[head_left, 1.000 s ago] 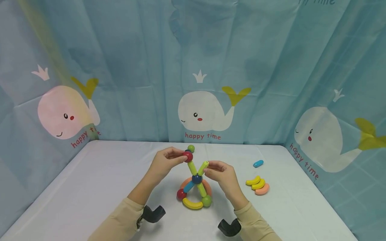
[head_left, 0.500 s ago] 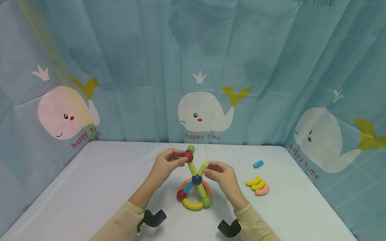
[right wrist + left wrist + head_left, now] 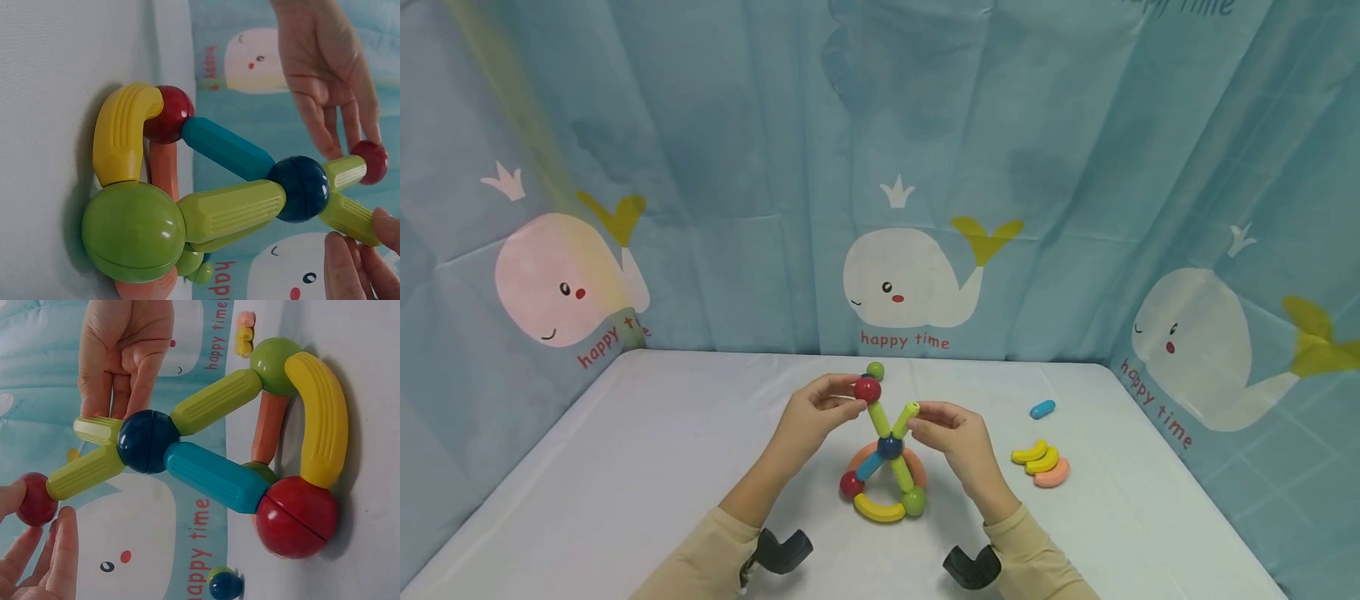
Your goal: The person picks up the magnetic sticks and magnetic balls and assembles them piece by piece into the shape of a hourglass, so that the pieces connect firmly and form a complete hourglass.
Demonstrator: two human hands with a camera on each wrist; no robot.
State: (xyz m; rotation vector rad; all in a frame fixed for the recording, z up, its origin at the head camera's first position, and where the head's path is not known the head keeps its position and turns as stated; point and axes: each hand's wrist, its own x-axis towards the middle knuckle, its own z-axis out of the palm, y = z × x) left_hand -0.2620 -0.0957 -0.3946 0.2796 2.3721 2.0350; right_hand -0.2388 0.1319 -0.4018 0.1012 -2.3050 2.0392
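Observation:
A magnetic ball-and-rod frame stands on the table before me. Its base joins a yellow curved rod (image 3: 878, 509), a red ball (image 3: 297, 517), a green ball (image 3: 134, 232) and orange curved rods (image 3: 916, 468). A blue rod (image 3: 215, 477) and lime rods (image 3: 232, 211) rise to a dark blue ball (image 3: 891, 447). From it two more lime rods spread upward in a V. My left hand (image 3: 808, 417) pinches the upper red ball (image 3: 867, 389) capping the left one. With thumb and fingers, my right hand (image 3: 958, 437) pinches the right lime rod (image 3: 906, 419), whose top end is bare.
Right of the frame lie two yellow curved rods (image 3: 1030, 452), an orange curved rod (image 3: 1052, 474) and, farther back, a short blue rod (image 3: 1042, 409). Behind my left fingertips sit a small green ball (image 3: 876, 371) and a dark blue ball (image 3: 225, 585). A whale-print curtain (image 3: 737, 275) encloses the table.
My left fingers have shifted slightly lower on the upper red ball, so more of it shows. The frame and my right hand have stayed nearly still.

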